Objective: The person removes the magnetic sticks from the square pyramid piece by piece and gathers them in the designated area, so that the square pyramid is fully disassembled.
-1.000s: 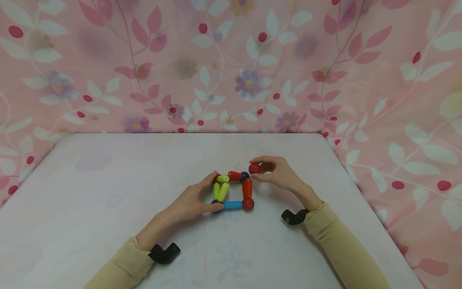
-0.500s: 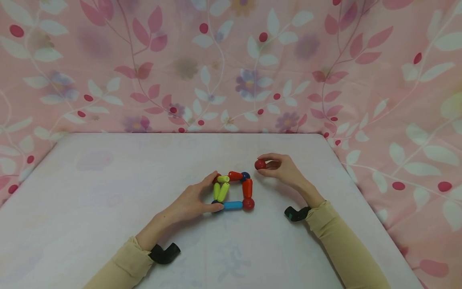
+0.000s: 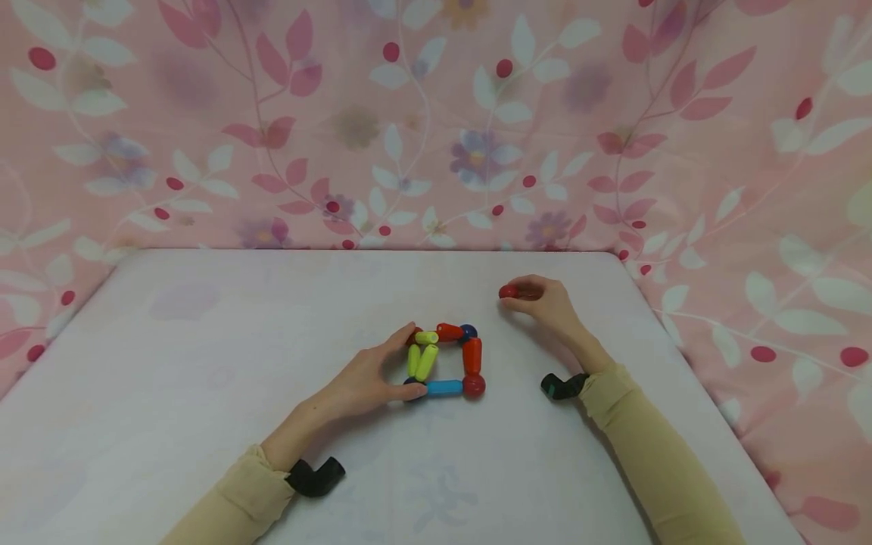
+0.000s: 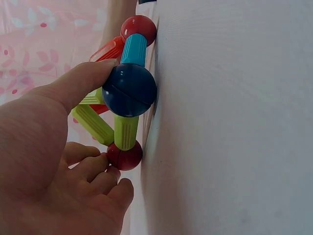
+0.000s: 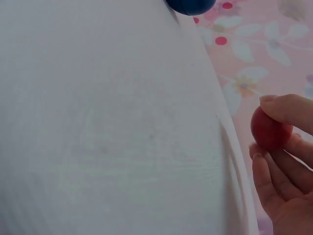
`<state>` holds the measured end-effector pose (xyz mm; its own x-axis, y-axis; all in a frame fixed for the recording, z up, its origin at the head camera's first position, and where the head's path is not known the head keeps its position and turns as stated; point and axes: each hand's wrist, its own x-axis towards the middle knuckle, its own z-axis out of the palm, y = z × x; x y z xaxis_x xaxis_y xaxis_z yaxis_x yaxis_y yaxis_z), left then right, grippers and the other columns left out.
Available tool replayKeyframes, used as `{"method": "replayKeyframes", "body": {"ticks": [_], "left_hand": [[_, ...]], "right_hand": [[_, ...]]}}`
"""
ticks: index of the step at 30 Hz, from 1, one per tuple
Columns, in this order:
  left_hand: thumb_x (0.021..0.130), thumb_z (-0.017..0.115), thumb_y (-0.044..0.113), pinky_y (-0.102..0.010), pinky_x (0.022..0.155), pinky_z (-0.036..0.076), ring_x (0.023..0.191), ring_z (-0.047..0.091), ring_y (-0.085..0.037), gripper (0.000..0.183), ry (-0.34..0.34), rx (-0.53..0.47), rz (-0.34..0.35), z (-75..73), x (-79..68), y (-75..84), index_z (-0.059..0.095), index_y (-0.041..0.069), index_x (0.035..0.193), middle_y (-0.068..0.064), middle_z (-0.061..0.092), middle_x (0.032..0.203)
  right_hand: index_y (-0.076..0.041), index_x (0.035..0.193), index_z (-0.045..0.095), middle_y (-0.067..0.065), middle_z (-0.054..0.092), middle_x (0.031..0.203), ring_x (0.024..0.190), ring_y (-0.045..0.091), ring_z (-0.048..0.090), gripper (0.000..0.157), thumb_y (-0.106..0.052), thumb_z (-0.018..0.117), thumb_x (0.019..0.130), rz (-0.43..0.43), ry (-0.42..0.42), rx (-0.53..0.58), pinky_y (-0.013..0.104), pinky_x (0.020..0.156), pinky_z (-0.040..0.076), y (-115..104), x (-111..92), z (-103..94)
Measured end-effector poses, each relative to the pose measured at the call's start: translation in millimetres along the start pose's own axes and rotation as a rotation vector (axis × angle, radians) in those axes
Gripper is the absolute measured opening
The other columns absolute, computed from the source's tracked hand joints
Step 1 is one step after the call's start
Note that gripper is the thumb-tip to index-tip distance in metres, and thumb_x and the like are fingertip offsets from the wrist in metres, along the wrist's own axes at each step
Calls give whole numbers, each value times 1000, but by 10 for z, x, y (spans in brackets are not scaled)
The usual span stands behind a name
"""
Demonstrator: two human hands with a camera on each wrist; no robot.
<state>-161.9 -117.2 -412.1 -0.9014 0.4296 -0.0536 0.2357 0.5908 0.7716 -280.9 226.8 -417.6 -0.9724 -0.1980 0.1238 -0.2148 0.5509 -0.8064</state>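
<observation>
A frame of magnetic building sticks and balls lies on the table, with a red ball (image 3: 474, 386) at its near right corner and a blue ball (image 3: 468, 332) at the far right. A light-blue stick (image 3: 445, 388) forms its near side, a red stick (image 3: 473, 357) the right side. Several yellow-green sticks (image 3: 427, 363) are on the left. My left hand (image 3: 361, 382) grips this left side, thumb on a dark blue ball (image 4: 129, 90), fingers at another red ball (image 4: 125, 155). Beyond the frame, to the right, my right hand (image 3: 553, 306) pinches a loose red ball (image 5: 270, 128) between thumb and fingers.
The table (image 3: 204, 341) has a pale cloth on it. Pink floral fabric (image 3: 381, 121) hangs behind and along the right side. Black curved pieces (image 3: 316, 477) stick out at both wrists, by the beige sleeves.
My right hand has moved away from the frame, farther back and to the right, carrying the loose red ball. My left hand keeps its grip, and the frame stays in place.
</observation>
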Motion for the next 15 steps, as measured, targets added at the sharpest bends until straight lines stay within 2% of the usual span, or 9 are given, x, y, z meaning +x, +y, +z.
{"method": "replayKeyframes", "body": {"ticks": [6, 11, 15], "left_hand": [[83, 79, 48, -55, 118, 29, 151, 29, -25, 98, 0, 13, 8, -1, 2, 4, 24, 24, 160, 3, 33, 162], [82, 79, 48, -55, 118, 30, 150, 30, -25, 98, 3, 19, 9, -1, 1, 1, 24, 24, 160, 4, 34, 161], [82, 79, 48, -55, 118, 31, 150, 30, -25, 98, 6, 20, 6, 1, 2, 0, 25, 24, 160, 3, 35, 161]], "right_hand": [[-9, 129, 64, 12, 68, 121, 110, 25, 64, 47, -27, 78, 88, 64, 74, 53, 30, 97, 51, 55, 62, -24], [-9, 128, 66, 12, 70, 119, 109, 23, 64, 47, -25, 80, 86, 124, 154, 66, 25, 91, 50, 109, 132, -8], [-7, 130, 64, 15, 70, 119, 110, 25, 64, 49, -22, 80, 86, 148, 197, 72, 26, 93, 49, 142, 178, 4]]}}
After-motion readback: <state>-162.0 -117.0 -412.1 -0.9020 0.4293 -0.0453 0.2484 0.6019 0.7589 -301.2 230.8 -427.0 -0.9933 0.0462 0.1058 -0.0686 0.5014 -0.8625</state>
